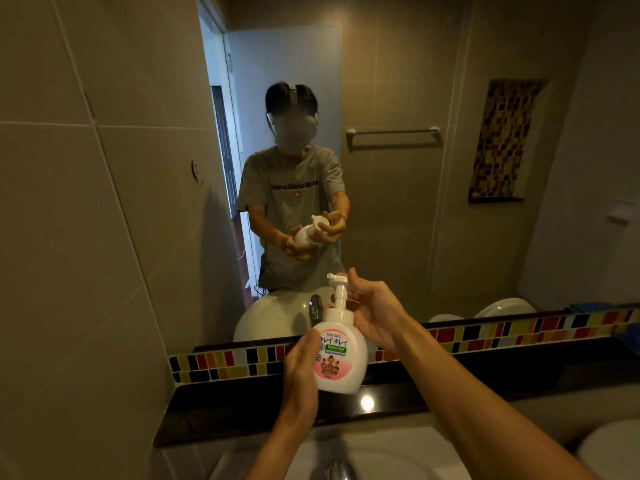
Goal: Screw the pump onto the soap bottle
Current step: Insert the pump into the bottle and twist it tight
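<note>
A white soap bottle (341, 363) with a pink and green label is held upright in the air above the sink, in front of the mirror. My left hand (300, 370) wraps its left side. A white pump (337, 292) sits on the bottle's neck, nozzle pointing left. My right hand (372, 311) curls around the pump's wide collar from the right, fingers behind the stem. The fingertips behind the bottle are hidden.
A white sink (363, 459) with a chrome tap (341, 471) lies below my hands. A black ledge (242, 407) and a coloured mosaic strip (225, 363) run under the mirror (381, 168), which reflects a person holding the bottle. Tiled wall (86, 237) stands close at left.
</note>
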A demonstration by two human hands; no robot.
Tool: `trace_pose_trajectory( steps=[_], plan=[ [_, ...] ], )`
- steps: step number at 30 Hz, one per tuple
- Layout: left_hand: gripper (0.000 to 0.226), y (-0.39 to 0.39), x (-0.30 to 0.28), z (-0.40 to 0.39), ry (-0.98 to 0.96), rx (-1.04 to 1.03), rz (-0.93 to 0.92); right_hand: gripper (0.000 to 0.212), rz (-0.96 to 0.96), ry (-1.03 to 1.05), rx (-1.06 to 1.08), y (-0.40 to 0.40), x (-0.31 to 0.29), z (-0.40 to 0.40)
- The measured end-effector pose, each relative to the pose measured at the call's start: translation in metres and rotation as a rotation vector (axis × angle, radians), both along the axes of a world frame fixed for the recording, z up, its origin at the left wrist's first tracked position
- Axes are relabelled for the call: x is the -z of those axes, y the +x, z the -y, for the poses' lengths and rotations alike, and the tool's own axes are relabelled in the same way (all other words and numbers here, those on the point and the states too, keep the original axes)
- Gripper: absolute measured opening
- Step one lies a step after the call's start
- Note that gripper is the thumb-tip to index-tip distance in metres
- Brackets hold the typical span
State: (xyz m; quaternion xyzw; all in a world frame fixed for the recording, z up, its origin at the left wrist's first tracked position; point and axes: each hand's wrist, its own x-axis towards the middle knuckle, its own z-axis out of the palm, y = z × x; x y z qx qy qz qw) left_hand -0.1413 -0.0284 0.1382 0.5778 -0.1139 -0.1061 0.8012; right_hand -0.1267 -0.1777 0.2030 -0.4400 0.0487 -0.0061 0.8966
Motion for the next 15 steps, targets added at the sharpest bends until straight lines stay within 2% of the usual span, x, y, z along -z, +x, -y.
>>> trace_pose_trajectory(
  steps=[2, 6, 15],
  plan=[
    [0.045, -0.003, -0.002, 0.001, -0.002, -0.002, 0.014, 0.027, 0.001, 0.028, 0.023, 0.0, 0.001, -0.001],
    [0.043, -0.001, -0.003, -0.001, 0.005, 0.018, 0.055, 0.031, 0.004, 0.012, 0.058, -0.002, 0.0, -0.003],
    [0.045, 0.011, -0.001, -0.01, 0.098, 0.149, 0.087, 0.038, 0.031, -0.182, 0.079, 0.0, -0.008, -0.006]
  ],
)
